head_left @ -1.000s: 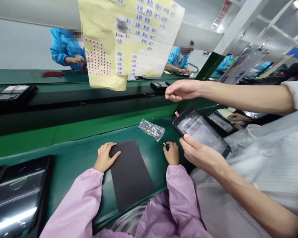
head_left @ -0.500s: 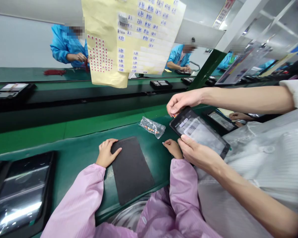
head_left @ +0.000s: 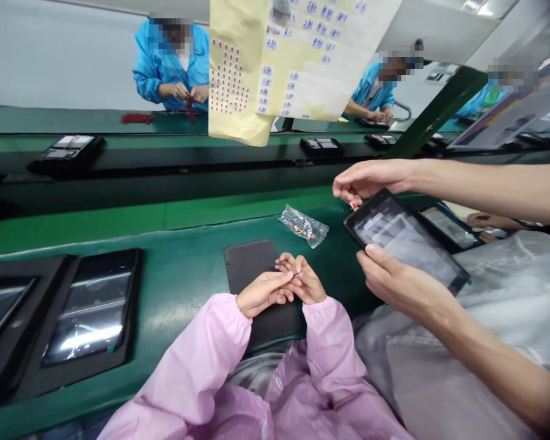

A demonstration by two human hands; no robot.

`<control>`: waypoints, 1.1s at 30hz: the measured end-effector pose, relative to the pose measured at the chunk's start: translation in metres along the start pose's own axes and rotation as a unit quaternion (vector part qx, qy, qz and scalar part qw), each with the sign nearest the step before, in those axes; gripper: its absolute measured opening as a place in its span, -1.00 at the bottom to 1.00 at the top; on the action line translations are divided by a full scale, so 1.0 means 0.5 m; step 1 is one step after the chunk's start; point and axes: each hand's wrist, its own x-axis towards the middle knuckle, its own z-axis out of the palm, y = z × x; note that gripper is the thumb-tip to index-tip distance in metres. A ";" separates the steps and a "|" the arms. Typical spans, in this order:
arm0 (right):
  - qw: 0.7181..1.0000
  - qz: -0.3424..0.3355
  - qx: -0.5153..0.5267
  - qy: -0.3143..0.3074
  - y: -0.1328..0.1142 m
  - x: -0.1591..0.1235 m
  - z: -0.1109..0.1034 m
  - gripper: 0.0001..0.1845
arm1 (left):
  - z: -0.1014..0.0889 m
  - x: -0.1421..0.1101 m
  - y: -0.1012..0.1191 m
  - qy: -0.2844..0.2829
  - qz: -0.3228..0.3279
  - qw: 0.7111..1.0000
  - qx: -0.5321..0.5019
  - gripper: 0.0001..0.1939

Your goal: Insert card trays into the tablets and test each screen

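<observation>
Hanging paper [head_left: 293, 73], perhaps red cord [head_left: 137, 118]

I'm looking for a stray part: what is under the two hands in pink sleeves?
Under the left hand lies a dark pad on the green bench; the right hand is near its right edge. Both hide part of that area, so anything there cannot be seen.

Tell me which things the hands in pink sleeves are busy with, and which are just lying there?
Seem part of the job:
left hand and right hand, with a thin piece at their fingertips, too small to name
dark mat below them
clear bag of little bits, perhaps

Seem just lying about:
glossy-screened device, off to the left
red bundle on the far bench
</observation>
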 end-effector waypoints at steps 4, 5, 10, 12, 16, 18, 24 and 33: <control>0.990 0.012 0.134 -0.046 0.032 0.002 0.075 -0.41 | 0.013 -0.030 0.016 0.069 0.093 0.990 0.084 -0.57; 0.986 0.017 0.157 -0.053 0.033 0.001 0.074 -0.48 | 0.015 -0.037 0.018 0.101 0.127 0.980 0.111 -0.59; 0.979 0.024 0.199 -0.040 0.010 -0.010 0.040 -0.68 | 0.021 -0.060 0.017 0.214 0.209 0.933 0.202 -0.65; 0.982 0.023 0.185 -0.039 -0.008 -0.014 0.036 -0.77 | 0.022 -0.065 0.014 0.222 0.211 0.924 0.227 -0.66; 0.989 0.023 0.143 -0.026 -0.041 -0.016 0.039 -0.90 | 0.019 -0.077 0.016 0.199 0.210 0.925 0.245 -0.66; 0.991 0.021 0.128 -0.025 -0.052 -0.014 0.039 -0.89 | 0.016 -0.083 0.018 0.186 0.210 0.932 0.229 -0.67; 0.995 0.020 0.097 -0.031 -0.059 -0.011 0.034 -0.85 | 0.007 -0.094 0.023 0.198 0.213 0.943 0.163 -0.68; 0.995 0.031 0.087 -0.038 -0.064 -0.015 0.032 -0.82 | 0.023 -0.091 0.027 0.210 0.186 0.944 0.174 -0.75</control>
